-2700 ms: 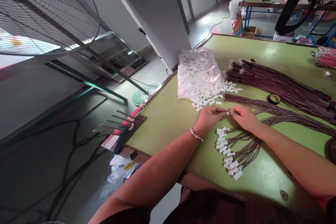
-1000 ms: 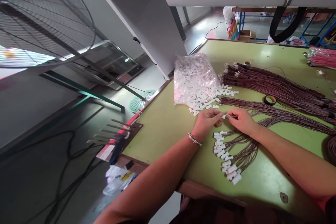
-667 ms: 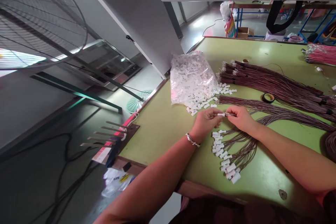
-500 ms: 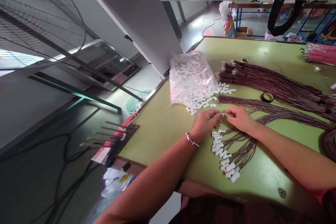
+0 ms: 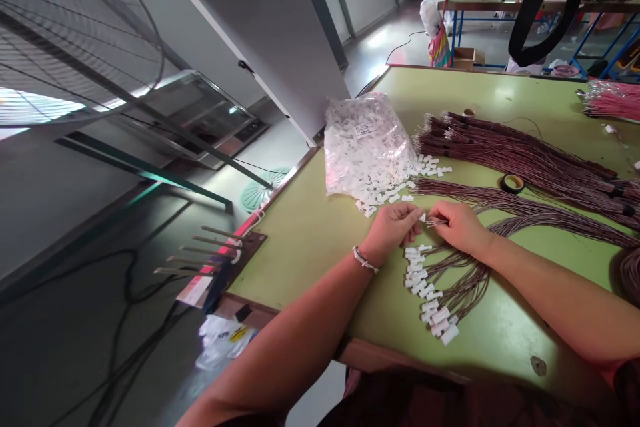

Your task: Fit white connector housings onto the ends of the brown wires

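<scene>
My left hand (image 5: 395,225) is closed in a pinch on a small white connector (image 5: 423,217). Facing it, my right hand (image 5: 459,225) grips thin brown wires (image 5: 436,221), their tips poking out toward the connector. Whether the wire tips touch the connector is too small to tell. Below my hands lies a row of white connectors (image 5: 424,290) fitted on brown wires (image 5: 467,287). Just beyond them, loose white connectors (image 5: 385,199) spill from a clear plastic bag (image 5: 367,140). A bundle of brown wires (image 5: 465,188) stretches to the right behind my right hand.
Thicker bundles of dark brown wires (image 5: 510,153) lie farther back, beside a black tape roll (image 5: 513,183). Pink wires (image 5: 613,99) rest at the far right. A rack of metal prongs (image 5: 215,250) sticks out at the table's left edge. A fan (image 5: 80,40) stands at the left.
My hands have drawn slightly apart, and the white connector and wire tips show more clearly between them. The camera view has shifted a little.
</scene>
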A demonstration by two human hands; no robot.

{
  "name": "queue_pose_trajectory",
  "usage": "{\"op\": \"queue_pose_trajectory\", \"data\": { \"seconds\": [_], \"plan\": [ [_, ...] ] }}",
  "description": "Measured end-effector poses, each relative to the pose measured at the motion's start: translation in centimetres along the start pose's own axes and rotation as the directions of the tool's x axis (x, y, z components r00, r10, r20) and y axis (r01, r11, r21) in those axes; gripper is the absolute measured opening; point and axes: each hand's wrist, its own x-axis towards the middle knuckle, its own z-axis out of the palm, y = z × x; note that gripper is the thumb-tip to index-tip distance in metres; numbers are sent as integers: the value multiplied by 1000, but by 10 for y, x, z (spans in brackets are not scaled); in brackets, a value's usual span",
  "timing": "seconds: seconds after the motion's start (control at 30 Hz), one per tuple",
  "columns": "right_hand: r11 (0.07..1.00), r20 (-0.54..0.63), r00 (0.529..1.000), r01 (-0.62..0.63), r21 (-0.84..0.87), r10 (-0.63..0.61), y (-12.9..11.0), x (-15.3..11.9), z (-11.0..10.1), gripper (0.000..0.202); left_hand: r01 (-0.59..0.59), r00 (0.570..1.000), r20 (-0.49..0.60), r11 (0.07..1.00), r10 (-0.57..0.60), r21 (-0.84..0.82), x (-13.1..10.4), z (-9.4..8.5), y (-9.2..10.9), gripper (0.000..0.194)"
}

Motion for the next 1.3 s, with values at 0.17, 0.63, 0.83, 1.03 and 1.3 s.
{"op": "queue_pose_trajectory", "data": {
  "seconds": [0.17, 0.63, 0.83, 1.03, 1.3],
  "plan": [
    [975, 6, 996, 86, -203, -86, -2, -2, 2, 6, 51, 999, -13, 992, -53, -119, 0, 4, 2, 29],
    [992, -106, 992, -55, 110, 66, 3, 2, 3, 8, 37, 999, 21, 965, -33, -261, 3, 3, -2, 32],
    [968, -91, 981, -149, 203, 171, 3, 5, 2, 7, -33, 999, -41, 996, 29, -83, 3, 5, -3, 28],
    [976, -87, 984, -139, 166, 154, 3, 2, 5, 7, -13, 999, 29, 998, 14, -58, 1, 5, 0, 27],
    [991, -65, 989, -132, 15, 133, -2, -1, 3, 8, 12, 998, 64, 1000, -11, -15, 2, 3, -3, 32]
  ]
}}
